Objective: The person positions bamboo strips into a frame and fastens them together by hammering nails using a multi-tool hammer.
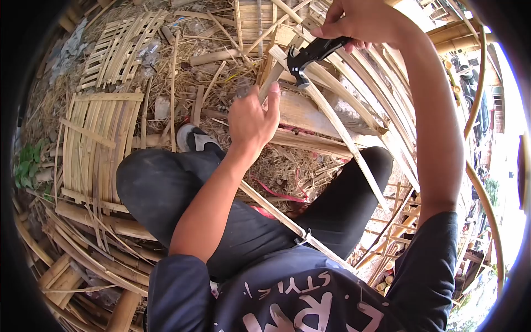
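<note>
My right hand (362, 25), at the top of the head view, is closed around the black handle of a claw hammer (300, 65). The hammer's head hangs down to the left, above the end of a long pale bamboo strip (345, 135). Lower and to the left, my left hand (254, 119) is closed, thumb up, around a flat bamboo piece (271, 82) that rises toward the hammer. Its fingers are partly hidden behind the hand. Below both hands lies a thick wooden block (307, 113) between my legs.
Slatted bamboo panels (99, 146) lie at the left, with another woven panel (121, 47) farther back. A narrow bamboo strip (271, 207) crosses my lap. Split bamboo poles (105, 224) are piled at lower left. Straw and a pink ribbon (287, 196) cover the ground.
</note>
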The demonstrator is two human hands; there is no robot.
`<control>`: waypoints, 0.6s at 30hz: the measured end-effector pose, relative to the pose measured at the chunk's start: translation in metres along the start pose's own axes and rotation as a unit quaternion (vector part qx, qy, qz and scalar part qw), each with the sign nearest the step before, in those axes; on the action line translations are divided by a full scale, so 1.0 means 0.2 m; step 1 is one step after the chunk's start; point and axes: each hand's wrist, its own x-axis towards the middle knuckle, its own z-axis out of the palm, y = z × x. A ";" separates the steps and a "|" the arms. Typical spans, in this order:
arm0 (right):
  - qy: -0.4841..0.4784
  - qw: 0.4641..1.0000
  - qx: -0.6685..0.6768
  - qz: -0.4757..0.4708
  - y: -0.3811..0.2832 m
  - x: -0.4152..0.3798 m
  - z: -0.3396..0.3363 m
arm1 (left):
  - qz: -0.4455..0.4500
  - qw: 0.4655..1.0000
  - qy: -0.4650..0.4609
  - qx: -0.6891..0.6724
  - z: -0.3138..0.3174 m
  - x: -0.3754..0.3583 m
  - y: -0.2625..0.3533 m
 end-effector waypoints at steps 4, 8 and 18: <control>-0.011 1.000 -0.021 0.002 -0.06 -0.01 -0.09 | 0.009 1.000 0.009 -0.011 -0.01 0.00 0.03; -0.018 0.995 -0.090 -0.028 -0.04 0.01 -0.04 | -0.001 1.000 0.003 -0.001 -0.01 0.02 0.03; 0.147 0.988 -0.048 -0.019 0.12 -0.07 0.24 | -0.037 0.999 -0.019 0.005 0.01 0.01 0.02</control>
